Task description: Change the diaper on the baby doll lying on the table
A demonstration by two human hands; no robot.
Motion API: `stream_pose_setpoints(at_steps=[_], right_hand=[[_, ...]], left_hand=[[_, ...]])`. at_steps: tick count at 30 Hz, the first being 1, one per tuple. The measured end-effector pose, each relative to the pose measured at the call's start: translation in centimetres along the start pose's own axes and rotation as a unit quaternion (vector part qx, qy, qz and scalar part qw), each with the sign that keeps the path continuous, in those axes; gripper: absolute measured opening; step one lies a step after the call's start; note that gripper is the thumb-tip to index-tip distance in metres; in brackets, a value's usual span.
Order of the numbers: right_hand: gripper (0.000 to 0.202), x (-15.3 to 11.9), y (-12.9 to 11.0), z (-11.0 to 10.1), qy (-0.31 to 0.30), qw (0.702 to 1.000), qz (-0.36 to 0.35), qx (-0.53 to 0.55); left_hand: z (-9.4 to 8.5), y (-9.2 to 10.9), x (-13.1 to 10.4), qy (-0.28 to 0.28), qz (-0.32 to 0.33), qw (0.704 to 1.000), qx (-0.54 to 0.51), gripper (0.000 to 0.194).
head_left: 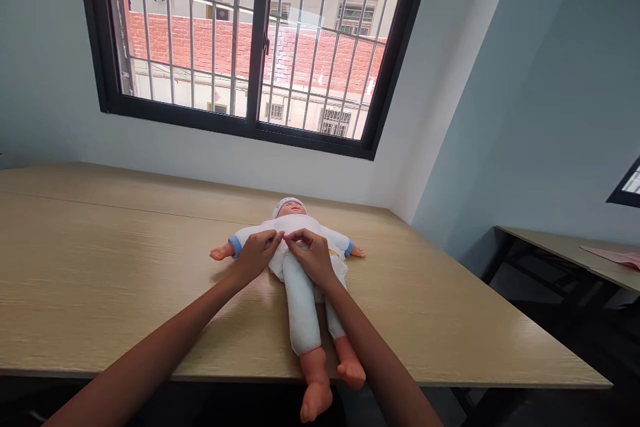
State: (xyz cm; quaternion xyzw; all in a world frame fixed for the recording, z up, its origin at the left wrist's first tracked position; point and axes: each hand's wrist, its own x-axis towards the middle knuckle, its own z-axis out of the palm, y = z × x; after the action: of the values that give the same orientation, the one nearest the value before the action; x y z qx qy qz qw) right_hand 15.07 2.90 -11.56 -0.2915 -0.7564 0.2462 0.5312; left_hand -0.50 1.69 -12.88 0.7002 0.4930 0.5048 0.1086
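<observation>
A baby doll [301, 310] lies on its back, its head away from me and its feet past the table's near edge. It has a white cap [283, 202], a white top [295, 221] with blue cuffs and soft white legs. Around its hips is a white, ruffle-edged diaper [276, 270] with a yellow strip at the right side. At the doll's waist, my left hand [259, 253] and my right hand [311, 255] pinch with thumbs and fingers, tips almost meeting. Both appear closed on the diaper's upper front; the exact bit between the fingertips is hidden.
The doll lies on a light wooden table [150, 280], whose near edge runs across the bottom. Behind it stands a white wall with a barred window [257, 47]. At far right is another table [555, 250] with a pink cloth [615, 256] on it.
</observation>
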Motion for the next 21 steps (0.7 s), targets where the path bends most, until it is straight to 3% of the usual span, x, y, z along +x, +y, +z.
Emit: stream_pose_setpoints(at_steps=[21], right_hand=[[0.011, -0.07, -0.18, -0.04, -0.025, 1.0, -0.005, 0.0]], left_hand=[[0.0, -0.12, 0.02, 0.001, 0.0, 1.0, 0.017, 0.044]])
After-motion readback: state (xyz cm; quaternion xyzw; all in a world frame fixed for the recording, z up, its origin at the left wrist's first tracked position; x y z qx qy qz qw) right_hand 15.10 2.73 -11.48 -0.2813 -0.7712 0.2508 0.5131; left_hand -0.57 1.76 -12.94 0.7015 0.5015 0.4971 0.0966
